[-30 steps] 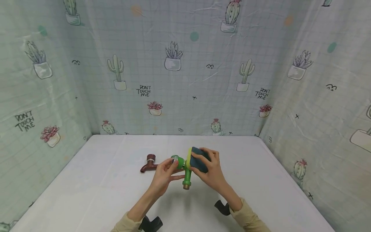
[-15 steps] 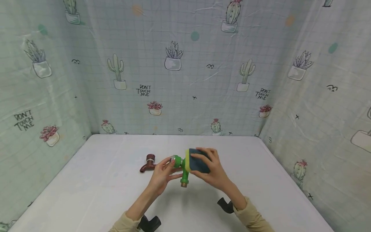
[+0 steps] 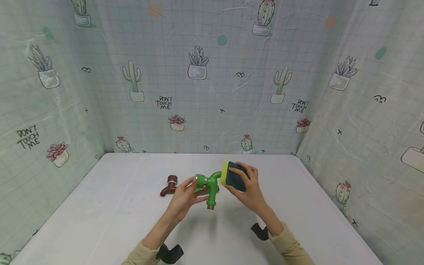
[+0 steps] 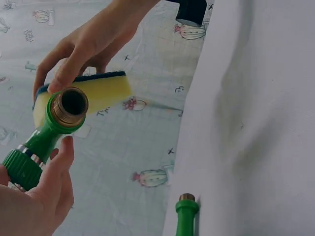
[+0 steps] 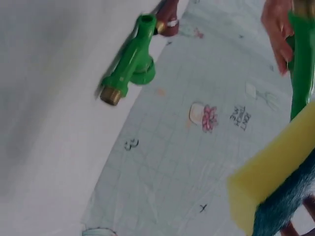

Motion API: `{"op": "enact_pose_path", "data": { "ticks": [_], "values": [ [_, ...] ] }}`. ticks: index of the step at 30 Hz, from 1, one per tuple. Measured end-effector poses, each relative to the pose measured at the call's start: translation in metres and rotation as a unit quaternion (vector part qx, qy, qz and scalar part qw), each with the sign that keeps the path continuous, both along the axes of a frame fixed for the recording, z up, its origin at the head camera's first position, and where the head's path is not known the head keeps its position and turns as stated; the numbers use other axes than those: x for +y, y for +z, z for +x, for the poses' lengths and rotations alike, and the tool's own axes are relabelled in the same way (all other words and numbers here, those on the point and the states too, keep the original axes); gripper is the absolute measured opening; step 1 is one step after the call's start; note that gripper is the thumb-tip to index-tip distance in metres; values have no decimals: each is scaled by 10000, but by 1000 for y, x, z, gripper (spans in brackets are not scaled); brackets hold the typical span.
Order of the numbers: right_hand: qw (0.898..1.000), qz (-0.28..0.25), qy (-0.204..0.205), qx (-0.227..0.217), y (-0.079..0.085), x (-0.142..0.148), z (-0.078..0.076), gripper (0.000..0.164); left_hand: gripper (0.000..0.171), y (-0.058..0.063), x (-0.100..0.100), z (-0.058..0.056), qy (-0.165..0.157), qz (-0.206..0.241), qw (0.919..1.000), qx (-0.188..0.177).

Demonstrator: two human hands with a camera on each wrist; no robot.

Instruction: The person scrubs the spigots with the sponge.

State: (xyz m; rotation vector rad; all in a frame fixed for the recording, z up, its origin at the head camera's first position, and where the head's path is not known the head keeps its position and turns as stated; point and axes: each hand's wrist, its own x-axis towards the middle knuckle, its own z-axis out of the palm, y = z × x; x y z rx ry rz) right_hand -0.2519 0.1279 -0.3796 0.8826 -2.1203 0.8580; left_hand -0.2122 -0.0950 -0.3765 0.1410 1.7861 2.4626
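Observation:
My left hand [image 3: 181, 200] holds a green tap [image 3: 211, 191] by its ribbed knob, raised over the table. The tap's brass-threaded end [image 4: 70, 105] faces the camera in the left wrist view. In my right hand [image 3: 250, 189] is a yellow sponge with a dark scouring side [image 3: 236, 179], gripped between thumb and fingers. Its yellow face meets the end of the tap's curved spout. Behind the left hand, a second green tap [image 5: 129, 66] lies on the table, mostly hidden in the head view. Beside it lies a brown tap [image 3: 169, 186].
A white table [image 3: 132, 221] stretches below both hands, with cactus-print curtain [image 3: 232, 92] around its back and sides. Black wrist-worn pieces [image 3: 170, 254] show near both sleeves.
The sponge has shifted off the tap's body, up and to the right, out to the spout's end. The curved spout now shows. My left hand keeps its hold on the knob.

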Motion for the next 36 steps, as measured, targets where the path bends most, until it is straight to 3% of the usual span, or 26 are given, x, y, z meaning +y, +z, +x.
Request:
{"op": "enact_pose_path", "data": {
  "ticks": [4, 6, 11, 18, 24, 30, 33, 36],
  "values": [
    [9959, 83, 892, -88, -5, -2, 12, 57, 51, 2, 0, -2, -10, 219, 9995, -208],
    [9940, 194, 1073, 8, -7, -3, 13, 54, 52, 2, 1, -2, -90, 316, 9991, -264],
    [9957, 148, 890, 198, -7, -2, 6, 51, 52, 3, -3, -3, -331, 349, 9983, -343],
    [9975, -203, 563, -384, -12, -3, 6, 57, 51, 3, -8, -6, -561, 899, 9942, -203],
    [9912, -655, 687, -927, -11, -6, 10, 55, 51, -1, -15, -5, -1365, 970, 9856, 230],
    [9873, -618, 1030, -1037, 11, -5, 25, 53, 50, 3, -23, -6, -2109, 605, 9749, 381],
    [9879, -510, 1116, -949, 18, -3, 29, 53, 48, 7, -21, -4, -2028, 531, 9773, 308],
    [9885, -372, 1178, -870, 13, 0, 23, 54, 48, 9, -16, -2, -1605, 539, 9854, 164]
  ]
}}
